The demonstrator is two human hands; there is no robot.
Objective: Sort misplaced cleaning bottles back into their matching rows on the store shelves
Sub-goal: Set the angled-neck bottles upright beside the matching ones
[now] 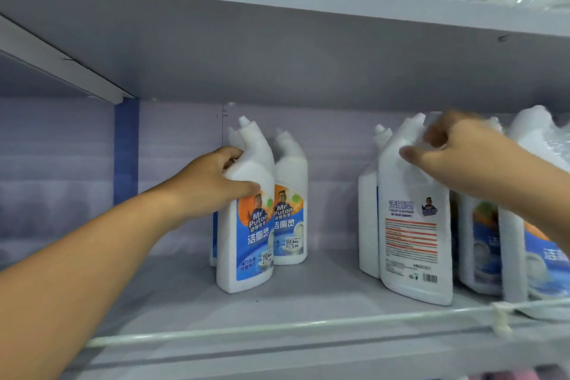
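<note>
Left hand [212, 182]: fingers grasping front-label bottle [246, 219] at its shoulder, upright on shelf [172, 296].
Right hand [456, 154]: fingers grasping neck of back-label bottle [415, 225], slightly tilted.

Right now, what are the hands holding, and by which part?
The left hand grips the front-facing bottle at its shoulder. The right hand holds the back-facing bottle by its neck.

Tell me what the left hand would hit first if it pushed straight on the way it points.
Likely the second front-facing bottle, just right of the bottle the left hand grips; depth is unclear.
</note>
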